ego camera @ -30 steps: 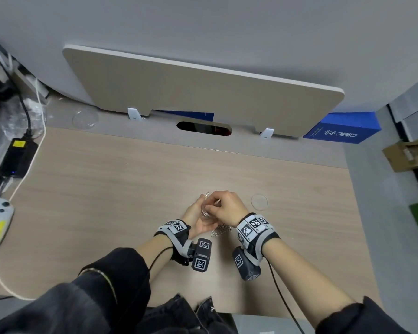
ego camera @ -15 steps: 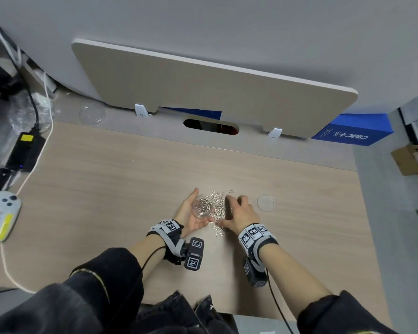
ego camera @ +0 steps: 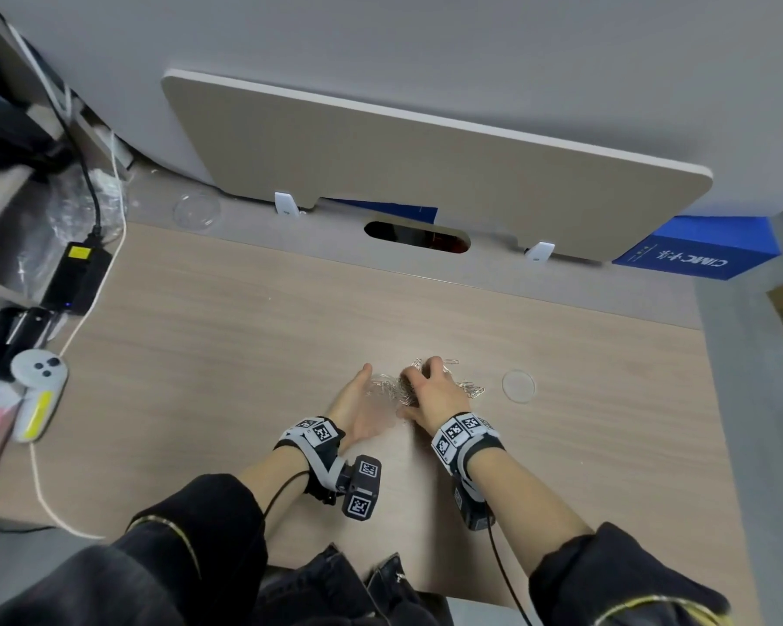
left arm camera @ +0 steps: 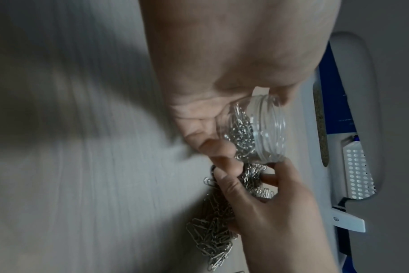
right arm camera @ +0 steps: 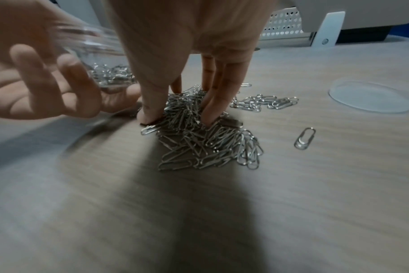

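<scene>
A small clear plastic jar (left arm camera: 259,129), lying tilted on its side and partly filled with paper clips, rests in my left hand (ego camera: 358,408), thumb over its threaded rim and fingers under it. Just to its right a pile of silver paper clips (right arm camera: 199,146) lies on the wooden desk (ego camera: 227,336). My right hand (right arm camera: 180,110) stands over the pile, thumb and fingers dug in and pinching a bunch of clips. In the head view my right hand (ego camera: 430,390) covers most of the pile (ego camera: 471,389). The jar (right arm camera: 91,46) is blurred in the right wrist view.
The jar's clear round lid (ego camera: 518,386) lies flat right of the pile; a single clip (right arm camera: 305,138) lies apart. At the desk's left edge sit a white controller (ego camera: 39,390), a black power adapter (ego camera: 75,277) and cables. A divider panel (ego camera: 426,164) closes off the back.
My right hand left the jar's mouth, came down on the pile to the right, and now its fingers have closed on a bunch of clips. The left hand keeps holding the jar.
</scene>
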Motion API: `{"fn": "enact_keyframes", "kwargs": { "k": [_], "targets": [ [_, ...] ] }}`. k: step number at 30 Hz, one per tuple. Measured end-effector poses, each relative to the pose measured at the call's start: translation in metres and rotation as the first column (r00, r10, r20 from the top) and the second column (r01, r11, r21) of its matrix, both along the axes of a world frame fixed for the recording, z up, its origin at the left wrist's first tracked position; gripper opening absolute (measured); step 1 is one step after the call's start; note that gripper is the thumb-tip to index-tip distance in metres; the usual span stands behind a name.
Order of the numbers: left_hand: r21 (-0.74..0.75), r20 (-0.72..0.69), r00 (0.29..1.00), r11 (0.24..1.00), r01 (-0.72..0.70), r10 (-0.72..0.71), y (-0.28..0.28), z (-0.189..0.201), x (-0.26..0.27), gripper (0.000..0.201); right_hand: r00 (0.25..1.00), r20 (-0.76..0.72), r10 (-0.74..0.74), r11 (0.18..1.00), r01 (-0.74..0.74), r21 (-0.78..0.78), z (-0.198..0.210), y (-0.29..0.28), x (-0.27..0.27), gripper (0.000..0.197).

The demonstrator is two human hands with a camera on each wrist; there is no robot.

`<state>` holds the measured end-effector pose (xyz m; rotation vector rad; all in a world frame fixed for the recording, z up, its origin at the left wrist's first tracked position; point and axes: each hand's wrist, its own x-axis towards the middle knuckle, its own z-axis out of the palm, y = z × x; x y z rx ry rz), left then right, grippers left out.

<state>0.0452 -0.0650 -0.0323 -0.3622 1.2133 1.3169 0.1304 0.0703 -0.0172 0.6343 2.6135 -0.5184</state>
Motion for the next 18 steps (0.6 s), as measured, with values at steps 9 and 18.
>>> {"fn": "enact_keyframes", "kwargs": {
  "k": [9, 18],
  "targets": [
    [-0.058, -0.026, 1.000, 0.998, 0.007, -0.008, -0.002, 0.002, -0.001, 0.064, 0.999, -0.030, -0.032, 0.999, 0.031, -0.039, -0.001, 0.005, 0.001, 0.022],
    [-0.062, -0.071, 0.997, 0.998, 0.031, -0.035, 0.010, 0.009, 0.004, 0.070, 0.926, -0.138, -0.351, 0.896, 0.289, -0.338, 0.021, 0.031, 0.012, 0.016]
  ]
}}
